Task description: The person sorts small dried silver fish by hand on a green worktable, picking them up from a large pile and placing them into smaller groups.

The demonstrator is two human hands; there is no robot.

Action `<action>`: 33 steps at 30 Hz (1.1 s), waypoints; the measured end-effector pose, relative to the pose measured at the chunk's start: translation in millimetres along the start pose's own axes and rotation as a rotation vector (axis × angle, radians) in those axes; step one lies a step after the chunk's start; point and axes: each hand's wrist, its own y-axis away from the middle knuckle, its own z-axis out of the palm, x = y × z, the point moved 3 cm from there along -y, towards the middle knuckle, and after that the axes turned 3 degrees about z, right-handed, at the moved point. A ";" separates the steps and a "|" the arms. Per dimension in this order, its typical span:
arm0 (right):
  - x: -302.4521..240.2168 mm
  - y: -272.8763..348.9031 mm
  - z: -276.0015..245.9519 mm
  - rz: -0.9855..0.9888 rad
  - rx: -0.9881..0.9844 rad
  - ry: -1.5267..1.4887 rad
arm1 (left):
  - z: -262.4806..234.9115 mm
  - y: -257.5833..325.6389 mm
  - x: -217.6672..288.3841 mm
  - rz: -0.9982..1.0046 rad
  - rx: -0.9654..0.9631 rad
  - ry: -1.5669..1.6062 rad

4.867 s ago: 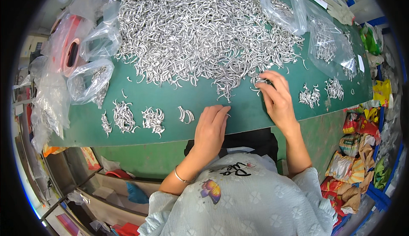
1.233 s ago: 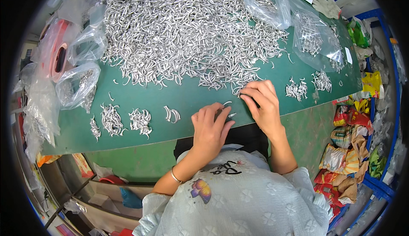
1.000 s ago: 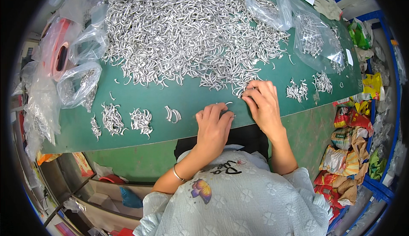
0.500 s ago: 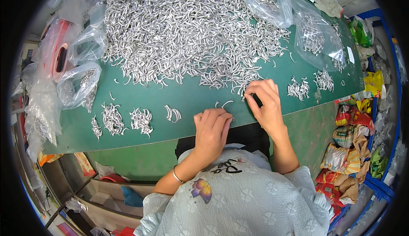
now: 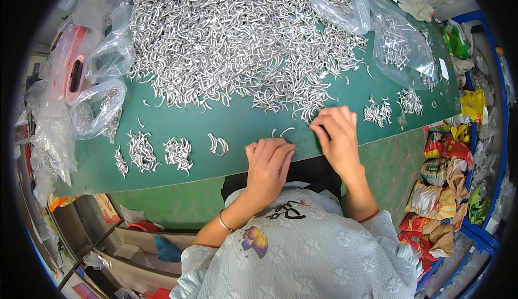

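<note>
A large heap of small curved silver metal pieces (image 5: 232,40) covers the far middle of the green table (image 5: 243,117). At the heap's near edge, my right hand (image 5: 339,140) pinches a curved metal piece between thumb and forefinger. My left hand (image 5: 267,161) rests closer to me at the table's front edge, fingers curled down and pressed together; whatever they hold is hidden. Just beyond its fingertips lie a couple of loose curved pieces (image 5: 287,132). Further left is a small group of curved pieces (image 5: 218,145), set apart from the heap.
Small piles (image 5: 142,152) of pieces sit at the table's left front, and others (image 5: 377,112) on the right. Clear plastic bags (image 5: 100,110) with pieces flank the heap. A glove (image 5: 414,5) lies far right. Colourful packages (image 5: 429,199) fill a blue rack beside the table.
My right hand has drawn slightly back toward me from the heap's edge, its thumb and forefinger closing together. My left hand stays almost where it was.
</note>
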 end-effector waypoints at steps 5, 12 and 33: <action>11.6 -0.2 -11.8 0.042 0.068 0.009 | 1.3 0.6 -0.9 -0.006 0.008 0.002; -3.1 -0.3 8.8 -0.005 0.017 0.031 | 1.3 -1.0 -0.5 -0.004 0.003 -0.003; 17.4 -20.8 -13.0 0.048 0.010 -0.046 | 6.2 1.7 -5.7 0.002 0.003 -0.002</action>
